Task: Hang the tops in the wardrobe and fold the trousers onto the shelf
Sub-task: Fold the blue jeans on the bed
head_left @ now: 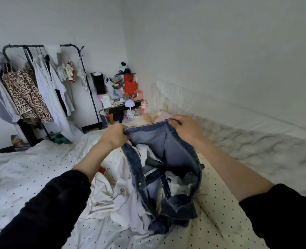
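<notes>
- I find no legible brand, label or writing anywhere: the jeans (168, 159) show only a bare metal button near the open fly, and the white tags inside the waistband are too blurred to read.
- My left hand (113, 136) pinches the far left edge of the jeans' waistband, fingers curled tight over the denim.
- My right hand (186, 128) grips the far right edge of the same waistband, thumb and fingers closed on the hem.
- The jeans hang between the two grips, waist spread open toward me, inside lining showing; the legs drop below the hands and bunch on the bed (32, 168).
- Directly under the grips lies a crumpled white garment (112, 198), touching the lower denim and partly covered by it.
- The bed's dotted white cover spreads left of and below the hands; a quilted pale blanket (256, 151) lies to the right of the right hand.
- Beyond the left hand stands a black clothes rack (87, 87), carrying a leopard-print top (26, 96) and several white tops.
- Beyond the grips, between the two hands in view, a cluttered bedside table (123, 103) holds a small white lamp (129, 104), red items and soft toys.
- Black sleeves cover both forearms short of the wrists.
</notes>
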